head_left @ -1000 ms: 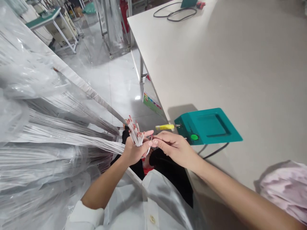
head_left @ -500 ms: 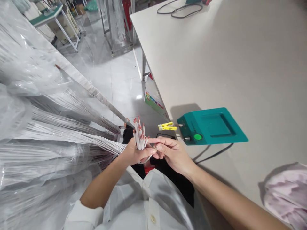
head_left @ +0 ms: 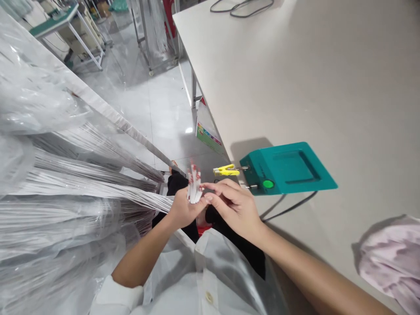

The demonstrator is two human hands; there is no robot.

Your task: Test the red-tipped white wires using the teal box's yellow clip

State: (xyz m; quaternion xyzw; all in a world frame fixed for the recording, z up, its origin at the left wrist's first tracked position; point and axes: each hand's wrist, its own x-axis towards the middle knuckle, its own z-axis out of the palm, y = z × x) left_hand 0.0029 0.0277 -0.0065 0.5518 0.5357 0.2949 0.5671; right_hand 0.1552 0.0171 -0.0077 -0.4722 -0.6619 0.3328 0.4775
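Observation:
Near the middle of the view, my left hand (head_left: pixel 183 208) is closed around a bundle of white wires (head_left: pixel 194 192). Their red-brown tips stick up above the fist, slightly blurred, and the long wires run off to the left. From the right, my right hand (head_left: pixel 234 203) meets the bundle, thumb and index finger curled in at its side. Whatever lies between those fingertips is too small to make out. Just beyond my right hand, a teal device (head_left: pixel 288 168) with a green button sits at the table's edge. A yellow clip (head_left: pixel 226 169) is fixed on one of its metal posts.
The white table (head_left: pixel 295 87) fills the right side, with a black cable (head_left: pixel 243 9) at its far end and pink cloth (head_left: pixel 392 262) near me. Plastic-wrapped wire bundles (head_left: pixel 65 210) hang along a rail (head_left: pixel 114 120) at left. A printed box (head_left: pixel 208 131) stands below the table.
My right hand has risen slightly, its fingertips shifting from beside my left thumb up to the wire ends. The bundle has tipped a little to the right. The view has shifted slightly.

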